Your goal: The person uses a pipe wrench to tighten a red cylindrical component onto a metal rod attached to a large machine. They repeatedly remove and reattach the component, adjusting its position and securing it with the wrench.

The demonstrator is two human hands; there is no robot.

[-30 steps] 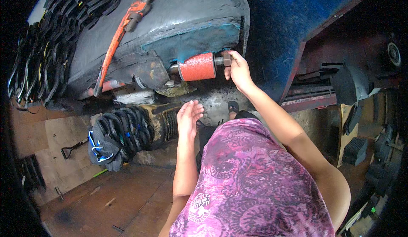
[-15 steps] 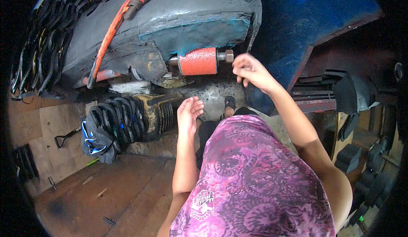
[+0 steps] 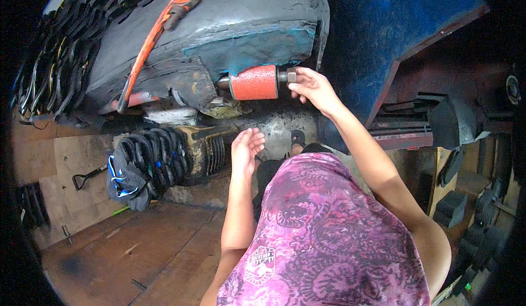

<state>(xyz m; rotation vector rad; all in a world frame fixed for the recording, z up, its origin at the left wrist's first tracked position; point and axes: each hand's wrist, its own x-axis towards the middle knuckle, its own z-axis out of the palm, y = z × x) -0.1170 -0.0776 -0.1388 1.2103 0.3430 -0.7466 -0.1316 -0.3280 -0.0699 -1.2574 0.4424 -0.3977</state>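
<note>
A red-orange abrasive drum (image 3: 253,82) sits on a horizontal metal shaft beneath the grey machine housing. On the threaded right end of that shaft is a brown hex nut (image 3: 291,75). The thumb and forefinger of my right hand (image 3: 312,89) close on the nut's outer side. My left hand (image 3: 247,147) is held up below the drum, its fingers loosely stretched and nothing in it. An orange pipe wrench (image 3: 156,37) lies slanted on the housing (image 3: 241,15), left of the drum.
Black shoe-sole-like pieces (image 3: 60,59) hang at the upper left, with another row (image 3: 150,158) below. A blue metal panel (image 3: 378,43) with a sharp edge stands close on the right. Below is a brown floor (image 3: 164,251); grey blocks (image 3: 450,208) are stacked at right.
My right hand has moved left onto the nut, from just beside it. My left hand stays nearly where it was, and the view has shifted slightly.
</note>
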